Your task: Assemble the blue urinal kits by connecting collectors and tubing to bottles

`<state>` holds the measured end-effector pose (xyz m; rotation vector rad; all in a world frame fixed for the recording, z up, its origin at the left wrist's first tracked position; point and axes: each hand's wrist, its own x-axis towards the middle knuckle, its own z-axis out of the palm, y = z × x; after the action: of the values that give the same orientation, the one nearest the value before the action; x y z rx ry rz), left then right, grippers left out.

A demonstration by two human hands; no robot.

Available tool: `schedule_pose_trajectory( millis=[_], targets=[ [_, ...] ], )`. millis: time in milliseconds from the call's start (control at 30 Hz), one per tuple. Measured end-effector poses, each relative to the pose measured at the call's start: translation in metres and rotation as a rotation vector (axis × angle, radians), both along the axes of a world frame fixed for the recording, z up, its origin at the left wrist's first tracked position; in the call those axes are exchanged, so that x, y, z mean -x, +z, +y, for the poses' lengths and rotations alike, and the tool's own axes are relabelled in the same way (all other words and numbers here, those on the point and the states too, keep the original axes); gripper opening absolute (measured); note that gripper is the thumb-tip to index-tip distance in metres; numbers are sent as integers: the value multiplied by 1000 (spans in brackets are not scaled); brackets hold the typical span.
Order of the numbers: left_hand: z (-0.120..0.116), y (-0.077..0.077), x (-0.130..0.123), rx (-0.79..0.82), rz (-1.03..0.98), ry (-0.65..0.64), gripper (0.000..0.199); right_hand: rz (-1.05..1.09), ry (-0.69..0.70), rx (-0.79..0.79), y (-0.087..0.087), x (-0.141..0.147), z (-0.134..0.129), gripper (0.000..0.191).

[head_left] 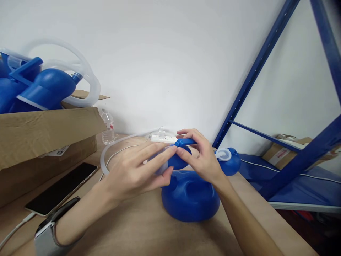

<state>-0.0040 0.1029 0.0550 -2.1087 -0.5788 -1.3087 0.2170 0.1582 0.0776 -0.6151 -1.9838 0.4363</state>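
My left hand [135, 170] is closed around a rounded blue plastic piece [178, 160] with a translucent rim, its fingertips reaching the base of a blue handle-like bar. That bar [188, 141] is pinched between the thumb and fingers of my right hand [201, 153]. Much of the piece is hidden behind my fingers. Just below stands a large blue plastic bottle [190, 199] on the wooden table [133, 227]; whether it touches the held piece I cannot tell. A translucent hose [103, 160] curves along the table on the left.
At left, a cardboard box [53, 124] holds blue bottles [50, 87] and coiled hose. Near it are a phone [62, 188] on a cable and a clear water bottle [108, 128]. A power strip [162, 137] lies by the wall. Another blue container [230, 161] stands beside blue shelving [253, 74].
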Motion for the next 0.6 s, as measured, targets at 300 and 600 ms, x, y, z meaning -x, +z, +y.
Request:
schedule_pose_trajectory(
  millis=[300, 600],
  targets=[
    [-7, 6, -7, 228, -120, -206, 36, -140, -101, -427, -2, 3, -10, 15],
    [-20, 11, -21, 613, -432, -153, 15, -195, -115, -347, -14, 11, -7, 39]
  ],
)
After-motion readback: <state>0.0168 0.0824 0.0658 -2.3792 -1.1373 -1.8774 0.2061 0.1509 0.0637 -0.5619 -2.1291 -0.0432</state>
